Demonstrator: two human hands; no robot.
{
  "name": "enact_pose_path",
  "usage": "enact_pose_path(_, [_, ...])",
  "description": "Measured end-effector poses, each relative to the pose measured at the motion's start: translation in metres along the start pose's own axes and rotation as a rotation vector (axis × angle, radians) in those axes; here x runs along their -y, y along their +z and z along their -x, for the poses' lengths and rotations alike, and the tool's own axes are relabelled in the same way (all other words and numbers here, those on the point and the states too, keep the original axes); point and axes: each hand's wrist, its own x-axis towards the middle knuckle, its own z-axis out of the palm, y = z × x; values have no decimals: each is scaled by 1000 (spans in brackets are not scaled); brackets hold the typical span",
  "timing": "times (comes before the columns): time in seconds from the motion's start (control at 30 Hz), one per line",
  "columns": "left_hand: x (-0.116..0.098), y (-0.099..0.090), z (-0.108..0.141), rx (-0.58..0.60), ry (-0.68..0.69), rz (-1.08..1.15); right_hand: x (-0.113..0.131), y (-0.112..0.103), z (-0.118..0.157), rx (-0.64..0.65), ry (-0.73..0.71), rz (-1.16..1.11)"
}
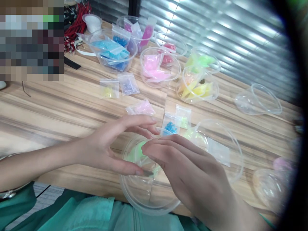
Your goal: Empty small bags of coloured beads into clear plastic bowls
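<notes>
My left hand (113, 144) reaches in from the left, thumb and fingers spread apart, over a clear round plastic tub (144, 207). My right hand (194, 173) arches over the same tub from the right. Its fingers are bent and held together, the thumb is hidden underneath, and anything in its grip is out of sight. Inside the tub lies bright green material (137, 152), partly covered by the hands. Just beyond the fingers are a small zip bag of blue pieces (170, 127) and a zip bag of yellow-green pieces (184, 122).
Across the wooden table stand clear tubs of blue bags (109, 53), pink bags (156, 75) and yellow bags (198, 91). Small zip bags (109, 91) lie nearer. A clear tub (250, 104) sits far right, a clear lid (240, 160) close right. Blinds (216, 35) stand behind.
</notes>
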Motion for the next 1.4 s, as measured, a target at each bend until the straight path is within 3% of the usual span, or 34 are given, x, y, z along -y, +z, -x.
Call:
enact_pose_path(0.2, [-1,-1,0,13,-4,-17,-1,-4,4,45,48,-38])
enact_pose_path(0.43, [-4,1,0,6,-43,-29,2,2,2,-81,77,-38])
enact_pose_path(0.73, [-5,0,-1,25,-12,-73,-3,7,-8,-121,-128,-42])
enact_pose_path(0.93, [0,2,2,4,6,-92,-1,9,-8,-114,-97,-54])
enact_pose_path(1.13, [-1,-2,0,-1,42,-50,-7,-11,-2,-51,-20,-218])
enact_pose_path(1.3, [1,-4,0,-22,41,-85,-5,-8,-1,-176,61,-311])
enact_pose_path(1.4, [2,-5,0,-11,42,-92,-2,-11,-1,-165,38,-286])
